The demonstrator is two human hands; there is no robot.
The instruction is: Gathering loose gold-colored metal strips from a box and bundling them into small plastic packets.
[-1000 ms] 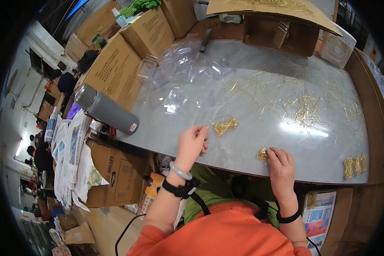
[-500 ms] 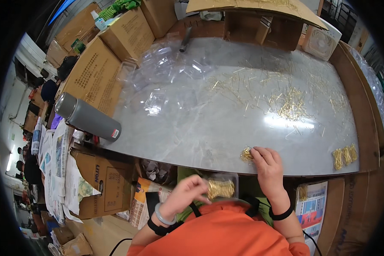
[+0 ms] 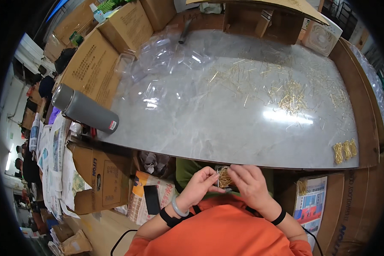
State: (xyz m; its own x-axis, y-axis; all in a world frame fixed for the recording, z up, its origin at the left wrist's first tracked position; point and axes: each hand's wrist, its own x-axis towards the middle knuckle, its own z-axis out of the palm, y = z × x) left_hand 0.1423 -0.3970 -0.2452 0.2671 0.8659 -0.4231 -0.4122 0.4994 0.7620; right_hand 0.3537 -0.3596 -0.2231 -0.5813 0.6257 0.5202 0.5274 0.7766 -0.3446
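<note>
Over my lap, just below the table's front edge, a small clear plastic box (image 3: 219,170) holds a clump of gold wire pins (image 3: 225,178). My left hand (image 3: 200,184) is closed on the box's left side, thumb and fingers at its wall. From the right, my right hand (image 3: 248,181) reaches over the box, its fingers bent and pressed onto the pins; the fingertips are partly hidden. Bundled gold pins (image 3: 344,151) stand in a short row at the table's right front corner. A loose heap of gold pins (image 3: 291,100) lies farther back.
Clear plastic boxes (image 3: 158,55) crowd the table's back left. A grey bottle (image 3: 85,109) lies tilted at the left edge. Cardboard walls (image 3: 362,98) border the table (image 3: 192,141); a white fan (image 3: 322,37) stands at the back right. A dark phone (image 3: 152,199) rests lower left.
My right hand has come from the table's front edge down and left to the box, bringing its small clump of pins. My left hand has moved right, onto the box.
</note>
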